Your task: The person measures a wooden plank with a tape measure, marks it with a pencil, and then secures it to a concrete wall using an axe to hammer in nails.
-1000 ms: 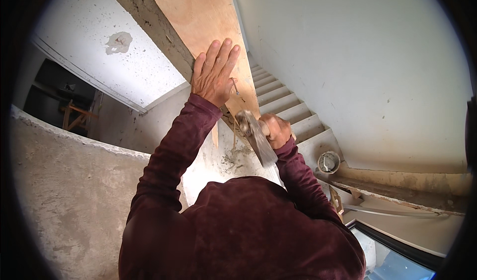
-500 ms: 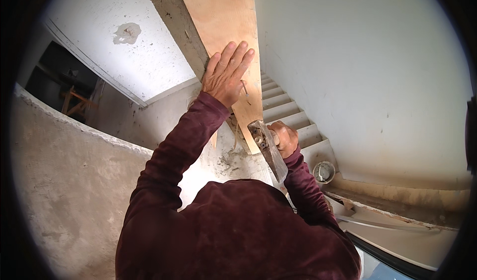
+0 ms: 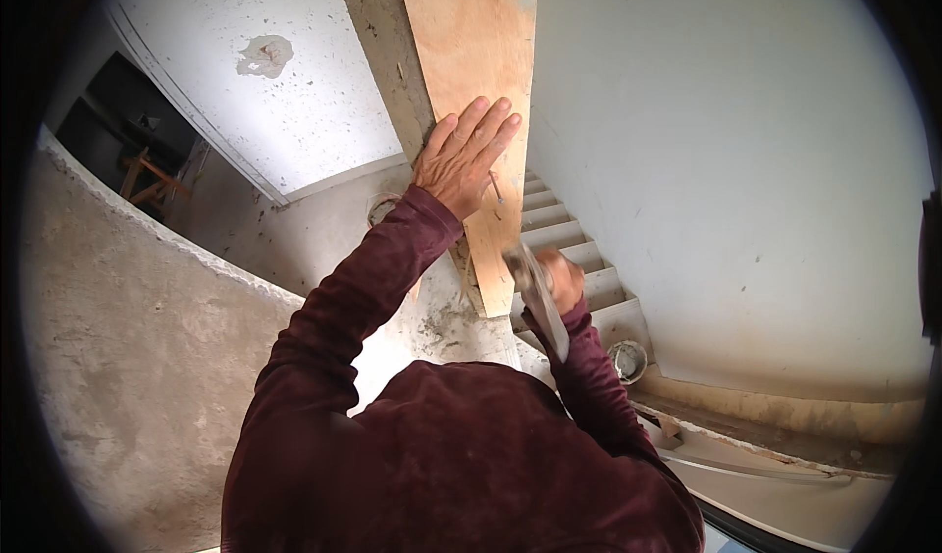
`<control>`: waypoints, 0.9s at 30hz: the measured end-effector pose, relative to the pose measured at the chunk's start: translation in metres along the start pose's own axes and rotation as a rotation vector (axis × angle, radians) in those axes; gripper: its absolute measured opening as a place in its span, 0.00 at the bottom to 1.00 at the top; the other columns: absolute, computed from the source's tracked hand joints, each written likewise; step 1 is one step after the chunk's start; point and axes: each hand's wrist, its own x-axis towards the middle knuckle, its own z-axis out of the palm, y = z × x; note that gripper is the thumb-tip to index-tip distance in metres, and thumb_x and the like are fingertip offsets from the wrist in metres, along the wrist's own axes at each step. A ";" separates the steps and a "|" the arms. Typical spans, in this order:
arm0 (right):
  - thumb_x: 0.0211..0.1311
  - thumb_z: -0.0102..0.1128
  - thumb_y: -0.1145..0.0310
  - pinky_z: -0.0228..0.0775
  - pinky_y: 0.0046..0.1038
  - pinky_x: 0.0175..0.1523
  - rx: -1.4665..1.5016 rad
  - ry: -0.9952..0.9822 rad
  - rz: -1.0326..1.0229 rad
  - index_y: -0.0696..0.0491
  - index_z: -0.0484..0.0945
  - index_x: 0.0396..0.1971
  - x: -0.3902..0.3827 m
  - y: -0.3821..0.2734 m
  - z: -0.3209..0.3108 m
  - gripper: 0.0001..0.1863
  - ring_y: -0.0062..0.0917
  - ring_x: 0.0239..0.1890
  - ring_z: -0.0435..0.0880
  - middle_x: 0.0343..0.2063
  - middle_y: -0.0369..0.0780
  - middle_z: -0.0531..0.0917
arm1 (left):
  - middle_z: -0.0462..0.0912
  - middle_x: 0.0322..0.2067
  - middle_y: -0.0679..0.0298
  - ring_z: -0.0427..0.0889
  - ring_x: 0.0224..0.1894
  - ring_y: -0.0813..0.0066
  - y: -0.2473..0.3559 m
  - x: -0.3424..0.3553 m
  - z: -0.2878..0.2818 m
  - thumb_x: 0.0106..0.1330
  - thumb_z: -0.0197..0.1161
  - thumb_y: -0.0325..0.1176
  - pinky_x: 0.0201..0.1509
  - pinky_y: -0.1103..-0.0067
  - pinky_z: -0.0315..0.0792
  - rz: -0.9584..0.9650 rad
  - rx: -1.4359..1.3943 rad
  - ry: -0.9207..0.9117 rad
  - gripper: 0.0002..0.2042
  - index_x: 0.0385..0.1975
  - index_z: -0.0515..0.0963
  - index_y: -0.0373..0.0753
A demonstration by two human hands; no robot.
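Observation:
A pale wooden board [image 3: 476, 33] runs away from me, over a rough grey concrete edge. My left hand [image 3: 459, 158] lies flat on it, fingers stretched out and holding nothing. Just right of that hand, a nail [image 3: 497, 188] sticks out of the board at a slant. My right hand [image 3: 564, 280] is wrapped round the handle of a hatchet [image 3: 540, 303], mostly hidden by the fist. The worn metal head, slightly blurred, hangs beside the board's near end with its wide blade toward me, apart from the nail.
White stairs [image 3: 559, 229] descend right of the board, beside a pale wall [image 3: 726, 160]. A bucket [image 3: 628, 361] stands near their lower end in view. A curved plastered wall [image 3: 137, 357] is at left; a wooden trestle [image 3: 147, 182] stands in the dark opening beyond.
The hatchet head has turned more edge-on and blurs with motion. My left hand stays flat on the board. The whole view has shifted a little.

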 end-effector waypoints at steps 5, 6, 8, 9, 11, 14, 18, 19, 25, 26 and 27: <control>0.46 0.63 0.74 0.72 0.32 0.24 -0.017 -0.066 0.116 0.57 0.72 0.34 0.004 0.008 0.004 0.14 0.41 0.19 0.79 0.20 0.45 0.78 | 0.56 0.68 0.69 0.50 0.71 0.69 -0.005 -0.002 -0.004 0.49 0.68 0.34 0.68 0.66 0.46 -0.015 0.036 -0.021 0.40 0.66 0.59 0.52; 0.45 0.64 0.74 0.72 0.31 0.24 -0.006 -0.071 0.114 0.57 0.72 0.34 0.004 0.001 0.001 0.14 0.41 0.19 0.79 0.20 0.45 0.78 | 0.56 0.68 0.69 0.50 0.71 0.68 -0.005 -0.005 -0.004 0.49 0.68 0.34 0.68 0.66 0.46 -0.022 0.032 -0.014 0.40 0.66 0.59 0.52; 0.44 0.67 0.70 0.70 0.33 0.25 0.014 -0.006 0.062 0.54 0.73 0.32 0.006 -0.011 -0.004 0.14 0.40 0.20 0.79 0.21 0.44 0.77 | 0.55 0.68 0.69 0.50 0.71 0.68 -0.005 -0.005 -0.004 0.50 0.68 0.34 0.68 0.66 0.47 -0.021 0.021 -0.027 0.40 0.67 0.58 0.52; 0.44 0.68 0.68 0.70 0.34 0.25 0.024 0.026 0.035 0.53 0.73 0.31 0.006 -0.015 -0.005 0.14 0.39 0.20 0.79 0.21 0.43 0.77 | 0.55 0.69 0.69 0.50 0.71 0.68 -0.004 -0.004 -0.004 0.50 0.67 0.33 0.68 0.66 0.47 -0.021 0.016 -0.032 0.40 0.67 0.58 0.52; 0.44 0.67 0.69 0.70 0.34 0.25 0.016 -0.095 0.020 0.53 0.74 0.31 -0.008 0.001 -0.004 0.13 0.39 0.21 0.79 0.21 0.42 0.77 | 0.55 0.69 0.69 0.50 0.70 0.68 -0.002 -0.003 -0.004 0.50 0.67 0.33 0.68 0.66 0.47 -0.010 0.009 -0.013 0.40 0.67 0.58 0.51; 0.44 0.66 0.69 0.70 0.34 0.26 -0.060 -0.067 0.160 0.53 0.74 0.31 0.011 0.001 0.004 0.13 0.42 0.24 0.80 0.21 0.45 0.77 | 0.55 0.69 0.69 0.50 0.70 0.68 -0.003 0.000 -0.005 0.50 0.68 0.33 0.68 0.66 0.47 0.000 0.040 -0.004 0.40 0.67 0.58 0.51; 0.48 0.62 0.75 0.71 0.34 0.25 -0.017 -0.037 0.147 0.56 0.74 0.31 0.009 0.002 0.001 0.09 0.43 0.20 0.79 0.19 0.46 0.77 | 0.55 0.68 0.70 0.51 0.70 0.69 -0.003 -0.002 -0.007 0.50 0.68 0.32 0.69 0.66 0.47 -0.027 0.025 -0.050 0.40 0.67 0.58 0.51; 0.48 0.62 0.74 0.71 0.34 0.25 -0.012 -0.002 0.127 0.56 0.75 0.30 0.008 0.000 -0.001 0.09 0.43 0.20 0.78 0.19 0.45 0.77 | 0.55 0.68 0.70 0.51 0.70 0.69 -0.003 -0.001 -0.007 0.50 0.68 0.32 0.69 0.66 0.47 -0.021 0.023 -0.037 0.40 0.66 0.58 0.51; 0.50 0.60 0.71 0.70 0.35 0.24 -0.033 -0.032 0.000 0.55 0.75 0.27 0.003 -0.002 0.001 0.05 0.44 0.19 0.77 0.16 0.46 0.76 | 0.54 0.69 0.70 0.51 0.70 0.70 -0.006 -0.003 0.001 0.51 0.68 0.33 0.69 0.67 0.47 0.004 0.105 0.004 0.40 0.66 0.58 0.51; 0.52 0.58 0.71 0.70 0.35 0.24 -0.004 -0.003 0.219 0.56 0.73 0.27 0.010 -0.001 0.010 0.05 0.46 0.19 0.77 0.15 0.48 0.75 | 0.54 0.68 0.70 0.51 0.70 0.70 -0.006 -0.003 0.000 0.51 0.68 0.32 0.69 0.68 0.47 0.003 0.101 -0.009 0.39 0.66 0.58 0.51; 0.46 0.67 0.68 0.71 0.36 0.27 -0.064 -0.155 0.261 0.53 0.73 0.31 0.013 0.005 0.005 0.14 0.44 0.26 0.80 0.21 0.47 0.78 | 0.55 0.68 0.70 0.51 0.70 0.70 -0.005 -0.002 -0.004 0.51 0.68 0.32 0.69 0.68 0.47 0.002 0.098 -0.021 0.39 0.66 0.58 0.50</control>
